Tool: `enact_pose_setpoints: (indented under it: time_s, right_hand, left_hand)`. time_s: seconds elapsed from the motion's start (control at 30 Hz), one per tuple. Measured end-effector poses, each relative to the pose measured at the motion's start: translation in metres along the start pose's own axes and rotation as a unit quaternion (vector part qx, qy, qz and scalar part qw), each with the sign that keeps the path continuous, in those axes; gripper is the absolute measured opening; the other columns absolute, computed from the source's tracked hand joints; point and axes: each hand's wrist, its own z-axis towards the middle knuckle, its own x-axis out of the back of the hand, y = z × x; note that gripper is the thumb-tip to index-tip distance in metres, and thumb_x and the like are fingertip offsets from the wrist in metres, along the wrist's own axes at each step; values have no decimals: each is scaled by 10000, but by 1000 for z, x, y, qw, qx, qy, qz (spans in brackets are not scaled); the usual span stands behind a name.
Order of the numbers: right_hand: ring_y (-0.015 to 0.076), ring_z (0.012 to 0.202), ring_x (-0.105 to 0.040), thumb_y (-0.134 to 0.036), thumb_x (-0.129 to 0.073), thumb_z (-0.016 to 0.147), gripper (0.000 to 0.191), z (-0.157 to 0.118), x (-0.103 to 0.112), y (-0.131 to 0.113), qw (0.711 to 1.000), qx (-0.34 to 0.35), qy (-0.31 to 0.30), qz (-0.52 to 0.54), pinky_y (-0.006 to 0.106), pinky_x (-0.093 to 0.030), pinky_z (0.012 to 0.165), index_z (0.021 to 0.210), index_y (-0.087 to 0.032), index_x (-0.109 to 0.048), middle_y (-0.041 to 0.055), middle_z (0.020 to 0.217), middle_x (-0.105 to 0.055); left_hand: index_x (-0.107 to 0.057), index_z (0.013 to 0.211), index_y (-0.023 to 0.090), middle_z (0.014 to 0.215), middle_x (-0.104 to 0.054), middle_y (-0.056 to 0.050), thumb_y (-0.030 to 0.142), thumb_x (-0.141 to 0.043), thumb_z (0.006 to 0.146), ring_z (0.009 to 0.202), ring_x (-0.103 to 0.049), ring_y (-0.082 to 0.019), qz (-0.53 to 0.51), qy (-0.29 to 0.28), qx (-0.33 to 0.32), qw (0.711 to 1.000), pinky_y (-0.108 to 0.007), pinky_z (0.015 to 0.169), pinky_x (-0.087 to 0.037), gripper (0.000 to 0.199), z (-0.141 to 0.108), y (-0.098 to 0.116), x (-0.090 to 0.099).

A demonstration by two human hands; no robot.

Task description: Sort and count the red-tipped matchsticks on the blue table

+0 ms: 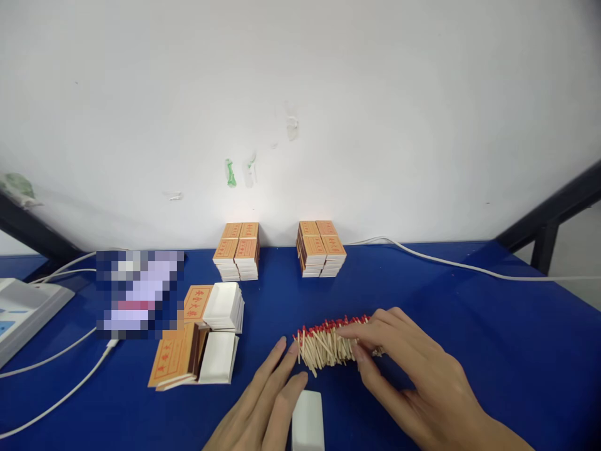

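Note:
A heap of red-tipped matches (323, 346) lies in a row on the blue table (272, 300). My left hand (267, 398) rests at the heap's left end, fingers apart and holding nothing, with fingertips close to the matches. My right hand (413, 369) is over the right end, its thumb and index finger on some matches there. A white box-like object (308, 421) sits beside my left thumb, near the bottom edge. Left of my left hand are white matchbox trays (223, 305) in a stack and orange matchbox sleeves (176, 354).
Two blocks of stacked orange matchboxes (237, 250) (322, 247) stand near the white wall (375, 125). A blurred phone-like object (145, 291) and a white device (28, 313) with cables are at left. Another white cable (436, 266) crosses the back right.

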Motion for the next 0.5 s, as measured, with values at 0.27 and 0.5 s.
enact_pose_setpoints:
  time_s: [0.27,0.5]
  right_hand:
    - [114,918,-742,-101,-544,1084,293,1,1,-1,1000,0,1,12,322,-493,1098,1301,-267,-652,-53,1013,-777]
    - [146,917,-758,-75,-545,1072,298,1,-1,0,1000,0,-2,5,338,-554,983,1271,-273,-644,-36,1008,-796]
  left_hand:
    - [-321,1750,377,1818,-362,7,126,-505,1106,1618,-433,-261,8,-7,-7,1000,-346,1250,-527,715,7,1,7]
    - [-439,1683,311,1820,-367,-7,56,-460,1099,1644,-394,-249,10,-15,-7,1000,-370,1316,-448,638,9,4,9]
